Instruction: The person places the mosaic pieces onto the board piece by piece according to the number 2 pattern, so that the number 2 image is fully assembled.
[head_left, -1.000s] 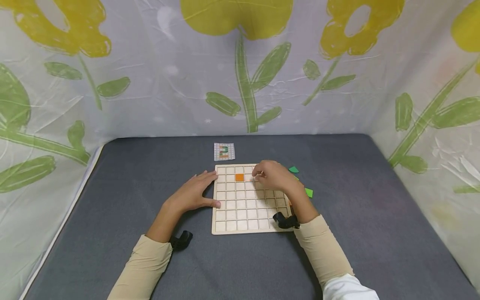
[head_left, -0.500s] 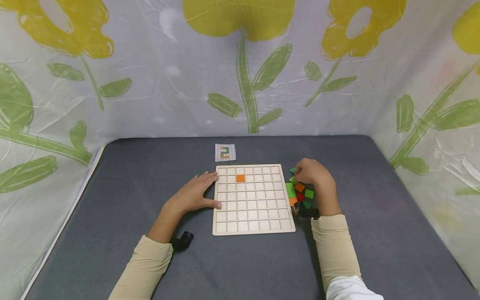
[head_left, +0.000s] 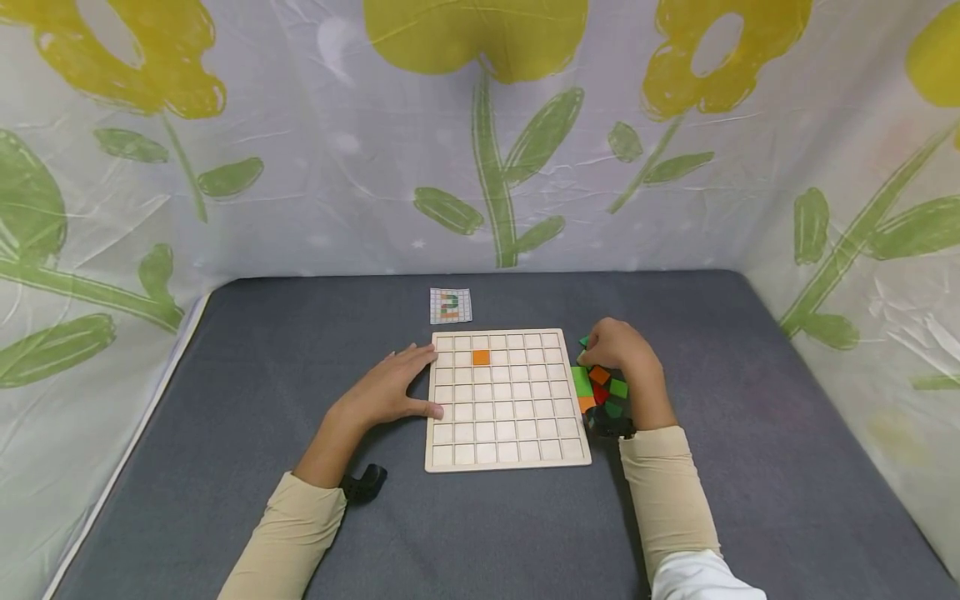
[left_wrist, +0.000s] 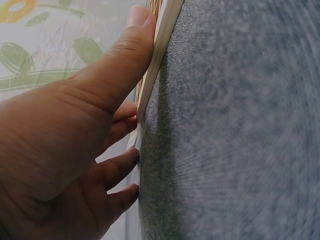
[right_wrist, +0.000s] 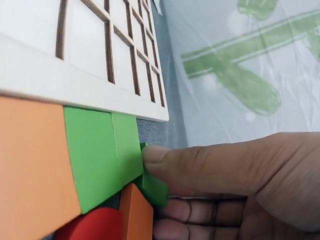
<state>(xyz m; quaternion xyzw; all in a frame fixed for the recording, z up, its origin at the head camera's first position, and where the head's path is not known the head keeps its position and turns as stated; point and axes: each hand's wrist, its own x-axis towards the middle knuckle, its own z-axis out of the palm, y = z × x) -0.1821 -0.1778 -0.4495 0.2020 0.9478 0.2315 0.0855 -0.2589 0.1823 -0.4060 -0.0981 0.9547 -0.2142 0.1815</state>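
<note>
Pinching a green tile (right_wrist: 152, 187) with right hand (head_left: 622, 354) fingers, left hand (head_left: 386, 387) flat against grid board (head_left: 506, 450)

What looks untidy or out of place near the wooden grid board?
The coloured tiles lie in a loose, overlapping heap beside the board's right edge, under the right hand. One orange tile sits squarely in its cell. Nothing looks damaged.

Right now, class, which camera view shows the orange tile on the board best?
The head view: the orange tile sits in full sight in a cell in the second row of the board. The left wrist view shows only the board's edge against the left hand. The right wrist view shows empty cells and loose tiles, not that tile.
</note>
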